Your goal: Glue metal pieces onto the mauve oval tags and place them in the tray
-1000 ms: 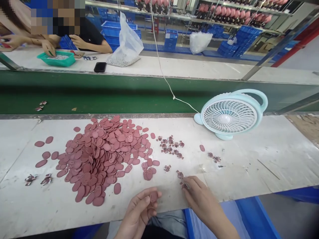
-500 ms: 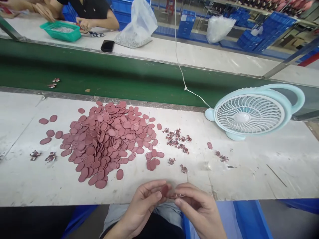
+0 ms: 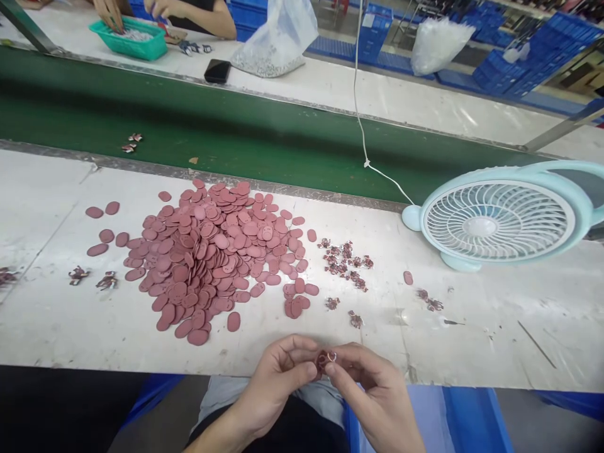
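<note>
In front of my body, at the table's near edge, both hands meet fingertip to fingertip. My left hand (image 3: 283,376) is closed, thumb and fingers pinching a reddish oval piece that is mostly hidden. My right hand (image 3: 370,384) pinches a small dark-red piece with a shiny metal loop (image 3: 326,360), pressed against what the left holds; how the two join I cannot make out. Beyond the hands lies a large pile of flat dusty-red oval pieces (image 3: 189,264), some with small holes. Right of the pile are several small dark-red and metal pieces (image 3: 346,267).
A light-blue fan (image 3: 495,220) stands at the right, its white cord (image 3: 362,132) running upward. Across the green channel (image 3: 264,145), a co-worker's hand is in a green basket (image 3: 127,41), near a phone (image 3: 218,71) and a plastic bag (image 3: 278,44). A blue bin (image 3: 476,418) sits below the table edge.
My hands have come together, bringing the oval piece and the small metal-looped piece into contact. The view has shifted slightly. The co-worker's hand has moved down into the green basket.
</note>
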{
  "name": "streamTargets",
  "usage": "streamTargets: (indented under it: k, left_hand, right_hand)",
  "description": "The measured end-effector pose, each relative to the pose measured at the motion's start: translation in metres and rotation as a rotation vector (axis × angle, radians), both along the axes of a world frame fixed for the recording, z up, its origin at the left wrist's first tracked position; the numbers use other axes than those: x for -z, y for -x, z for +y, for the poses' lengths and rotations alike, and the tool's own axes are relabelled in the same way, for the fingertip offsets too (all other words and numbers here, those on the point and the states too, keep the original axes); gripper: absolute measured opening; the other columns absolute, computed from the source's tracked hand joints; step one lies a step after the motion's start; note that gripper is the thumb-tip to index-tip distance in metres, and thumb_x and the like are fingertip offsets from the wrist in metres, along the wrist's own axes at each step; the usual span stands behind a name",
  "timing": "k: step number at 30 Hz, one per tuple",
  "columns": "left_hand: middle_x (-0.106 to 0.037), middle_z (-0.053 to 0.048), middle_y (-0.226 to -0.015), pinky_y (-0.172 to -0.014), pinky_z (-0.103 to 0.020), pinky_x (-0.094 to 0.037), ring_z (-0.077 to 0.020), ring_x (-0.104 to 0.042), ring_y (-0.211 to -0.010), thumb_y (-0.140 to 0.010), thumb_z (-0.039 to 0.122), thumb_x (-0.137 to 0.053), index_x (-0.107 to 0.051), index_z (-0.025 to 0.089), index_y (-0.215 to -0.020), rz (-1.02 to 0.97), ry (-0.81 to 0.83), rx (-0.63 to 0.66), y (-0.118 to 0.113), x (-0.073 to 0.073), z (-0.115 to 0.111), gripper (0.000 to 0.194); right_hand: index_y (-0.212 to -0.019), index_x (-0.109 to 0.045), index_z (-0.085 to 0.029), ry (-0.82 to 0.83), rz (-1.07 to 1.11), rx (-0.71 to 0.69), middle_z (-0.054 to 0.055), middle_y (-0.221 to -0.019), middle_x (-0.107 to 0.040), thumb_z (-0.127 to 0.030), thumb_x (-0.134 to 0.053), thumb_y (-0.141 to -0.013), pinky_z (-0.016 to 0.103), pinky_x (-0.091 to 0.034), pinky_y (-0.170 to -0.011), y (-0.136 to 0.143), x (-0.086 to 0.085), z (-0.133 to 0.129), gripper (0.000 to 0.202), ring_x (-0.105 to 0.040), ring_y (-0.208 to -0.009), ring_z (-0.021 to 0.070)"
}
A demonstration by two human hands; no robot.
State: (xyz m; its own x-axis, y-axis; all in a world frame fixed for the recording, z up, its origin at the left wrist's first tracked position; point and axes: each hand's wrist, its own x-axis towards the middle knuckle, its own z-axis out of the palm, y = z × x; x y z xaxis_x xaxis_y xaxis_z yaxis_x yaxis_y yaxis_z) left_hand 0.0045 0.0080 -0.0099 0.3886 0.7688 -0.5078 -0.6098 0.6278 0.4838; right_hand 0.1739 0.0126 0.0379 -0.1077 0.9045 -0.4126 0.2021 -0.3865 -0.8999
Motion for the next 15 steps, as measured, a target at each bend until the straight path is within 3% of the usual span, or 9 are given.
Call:
streamTargets:
  k: [4,9,15]
  left_hand:
    - [-0.074,-0.001,-0.071,-0.071,-0.024,-0.046,-0.0122,-0.063,-0.070,-0.078,0.022,-0.081,-0.071,0.016,-0.072,0.080,-0.043,-0.003,-0.0034,0.0016,-0.0005,0.013]
    - [-0.075,-0.003,-0.071,-0.072,-0.026,-0.047,-0.0144,-0.065,-0.071,-0.080,0.025,-0.079,-0.073,0.016,-0.072,0.093,-0.046,0.001,-0.0063,0.0010,-0.0034,0.014]
    - [-0.075,-0.003,-0.073,-0.074,-0.027,-0.050,-0.0144,-0.065,-0.072,-0.078,0.027,-0.080,-0.073,0.016,-0.071,0.103,0.010,-0.010,-0.0094,-0.0005,-0.0074,0.015]
  right_hand:
    - [-0.094,-0.076,-0.020,0.002,0.029,0.020,0.008,-0.092,-0.075,-0.039,-0.071,-0.087,0.030,-0.058,-0.070,-0.0005,-0.0008,0.0004,0.021,-0.069,-0.080,0.0209]
    - [-0.092,-0.074,-0.019,0.081,0.110,0.058,0.005,-0.082,-0.074,-0.040,-0.074,-0.086,0.028,-0.056,-0.068,-0.0024,0.0005,0.0016,0.022,-0.068,-0.073,0.0179]
    - [-0.093,-0.073,-0.020,0.084,0.110,0.017,0.005,-0.087,-0.075,-0.040,-0.071,-0.088,0.027,-0.056,-0.070,-0.0039,-0.0051,0.0038,0.020,-0.069,-0.076,0.0170]
